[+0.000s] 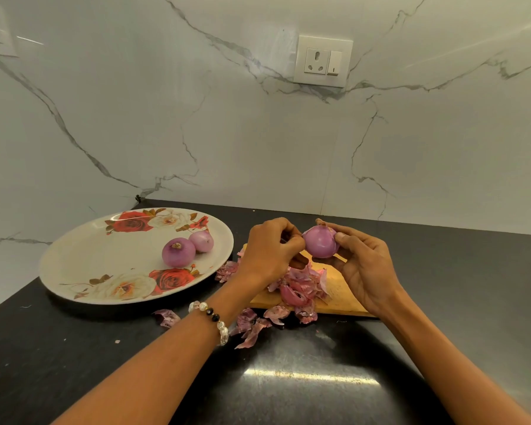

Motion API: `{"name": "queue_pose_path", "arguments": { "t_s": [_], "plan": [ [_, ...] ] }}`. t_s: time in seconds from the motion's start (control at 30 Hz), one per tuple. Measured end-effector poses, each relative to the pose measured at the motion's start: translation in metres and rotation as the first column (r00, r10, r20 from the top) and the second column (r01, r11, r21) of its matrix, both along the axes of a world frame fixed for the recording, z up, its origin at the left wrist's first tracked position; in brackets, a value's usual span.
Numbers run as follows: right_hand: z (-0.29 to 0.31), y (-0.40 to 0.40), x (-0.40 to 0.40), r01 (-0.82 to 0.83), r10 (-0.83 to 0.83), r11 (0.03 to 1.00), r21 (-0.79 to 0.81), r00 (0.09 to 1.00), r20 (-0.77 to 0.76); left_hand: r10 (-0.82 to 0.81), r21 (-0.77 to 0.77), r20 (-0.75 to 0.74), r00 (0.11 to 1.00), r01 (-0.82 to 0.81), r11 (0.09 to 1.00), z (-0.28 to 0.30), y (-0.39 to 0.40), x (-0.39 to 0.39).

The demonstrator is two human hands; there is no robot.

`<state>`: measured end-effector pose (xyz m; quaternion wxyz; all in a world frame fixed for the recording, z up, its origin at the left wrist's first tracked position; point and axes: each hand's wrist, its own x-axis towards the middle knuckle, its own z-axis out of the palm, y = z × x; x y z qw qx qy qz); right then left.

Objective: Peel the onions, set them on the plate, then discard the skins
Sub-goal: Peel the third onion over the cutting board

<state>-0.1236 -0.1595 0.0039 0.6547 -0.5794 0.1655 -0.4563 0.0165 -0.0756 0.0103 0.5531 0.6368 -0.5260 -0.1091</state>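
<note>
while the right hand (360, 265) cradles a part-peeled onion (320, 243) above the cutting board (339, 291), the left hand (269, 251) pinches a skin edge; best to pull slowly toward the root. two peeled onions (178, 252) sit on the plate (83, 271). no legible writing.

A purple onion (320, 242), smooth and mostly peeled with a dry tip at its top, is held in the air right of the frame's centre. Two peeled onions, the larger (178, 252) touching the smaller (201, 241), sit on the right side of a round rose-patterned plate (105, 268) at centre left. Papery purple skins (301, 289) lie heaped on the wooden cutting board (337, 294) below the held onion, with loose pieces (252, 326) scattered in front of it.
</note>
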Motion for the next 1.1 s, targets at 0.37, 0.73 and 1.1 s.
{"name": "queue_pose_path", "arguments": {
  "t_s": [0.37, 0.73, 1.1],
  "plan": [
    [0.005, 0.0, 0.0, -0.005, -0.027, 0.972, 0.234, 0.991, 0.131, -0.132, 0.016, -0.503, 0.854, 0.161, 0.987, 0.003, -0.001, -0.003],
    [0.005, -0.004, -0.002, -0.111, 0.011, 0.923, 0.368, 0.965, 0.264, -0.076, 0.094, -0.473, 0.878, 0.136, 0.986, 0.004, -0.001, -0.008],
    [0.006, -0.023, -0.016, -0.054, -0.16, 0.851, 0.522, 0.92, 0.357, -0.14, 0.112, -0.087, 0.986, 0.149, 0.982, 0.007, 0.004, -0.014]
  ]
}}
